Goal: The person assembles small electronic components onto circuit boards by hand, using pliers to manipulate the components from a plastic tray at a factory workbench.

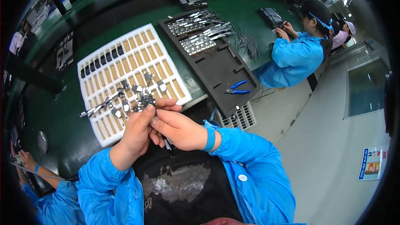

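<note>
Close in front of my chest, my left hand point(135, 133) pinches a small black circuit board point(146, 101) with light metal patches. My right hand point(181, 129) meets it, thumb and fingers pressed together against the left fingertips; what lies between them is hidden. A thin black-and-white strip point(168, 146) hangs below my right hand. Just beyond, small electronic modules point(137, 88) with short cables lie loosely on a white foam tray point(85, 93) of narrow slots. Several black pieces point(103, 59) fill slots at its far left.
Right of the foam tray, a black tray point(223, 68) holds rows of modules with strips and blue-handled cutters point(238, 88). Dark cables point(246, 43) lie beside it. Another white slotted tray point(241, 116) is lower down. A co-worker point(302, 54) sits right; another's arm point(50, 179) shows left.
</note>
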Demonstrator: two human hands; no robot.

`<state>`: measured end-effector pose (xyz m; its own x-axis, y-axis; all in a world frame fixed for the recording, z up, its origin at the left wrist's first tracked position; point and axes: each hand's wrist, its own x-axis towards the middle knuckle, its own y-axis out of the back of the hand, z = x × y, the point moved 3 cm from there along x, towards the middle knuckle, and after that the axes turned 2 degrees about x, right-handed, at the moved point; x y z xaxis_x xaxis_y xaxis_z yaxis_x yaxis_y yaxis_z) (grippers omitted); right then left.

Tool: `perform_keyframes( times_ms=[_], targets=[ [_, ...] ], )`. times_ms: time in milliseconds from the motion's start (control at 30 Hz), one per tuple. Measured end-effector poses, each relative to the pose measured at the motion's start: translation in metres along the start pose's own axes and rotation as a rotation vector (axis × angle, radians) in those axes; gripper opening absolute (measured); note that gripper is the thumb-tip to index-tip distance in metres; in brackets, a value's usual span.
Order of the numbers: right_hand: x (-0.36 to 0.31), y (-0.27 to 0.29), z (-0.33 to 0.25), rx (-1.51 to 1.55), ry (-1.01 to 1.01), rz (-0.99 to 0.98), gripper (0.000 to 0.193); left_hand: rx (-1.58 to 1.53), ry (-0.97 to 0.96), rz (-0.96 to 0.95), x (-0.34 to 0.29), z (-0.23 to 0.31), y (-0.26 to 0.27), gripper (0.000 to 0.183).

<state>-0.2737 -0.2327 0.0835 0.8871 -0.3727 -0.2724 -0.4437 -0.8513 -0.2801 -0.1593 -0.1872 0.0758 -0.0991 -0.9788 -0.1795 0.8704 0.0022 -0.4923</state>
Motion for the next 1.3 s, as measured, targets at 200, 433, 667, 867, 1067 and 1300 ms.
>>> perform_keyframes(
  times_ms=[200, 433, 667, 867, 1067, 1300],
  targets=[
    [0.011, -0.003, -0.001, -0.069, -0.068, 0.007, 0.028, -0.026, 0.072, 0.013, -0.004, 0.000, 0.009, 0.053],
    [0.019, -0.004, 0.022, -0.067, -0.010, 0.001, 0.033, 0.059, 0.018, 0.164, -0.012, 0.004, 0.015, 0.046],
    [-0.006, 0.010, -0.015, -0.725, 0.157, -0.005, 0.031, 0.468, -0.397, 0.014, -0.019, 0.022, 0.037, 0.035],
    [-0.011, 0.012, -0.037, -0.456, 0.285, 0.187, 0.043, 0.699, 0.046, -0.095, -0.025, 0.008, 0.038, 0.039],
    [0.003, -0.006, -0.031, -0.635, 0.373, -0.020, 0.033, 0.737, -0.112, -0.178, -0.029, 0.011, 0.027, 0.028],
    [-0.002, -0.008, -0.019, -0.311, 0.339, 0.117, 0.030, 0.573, 0.075, -0.156, -0.024, -0.001, 0.030, 0.028]
  ],
)
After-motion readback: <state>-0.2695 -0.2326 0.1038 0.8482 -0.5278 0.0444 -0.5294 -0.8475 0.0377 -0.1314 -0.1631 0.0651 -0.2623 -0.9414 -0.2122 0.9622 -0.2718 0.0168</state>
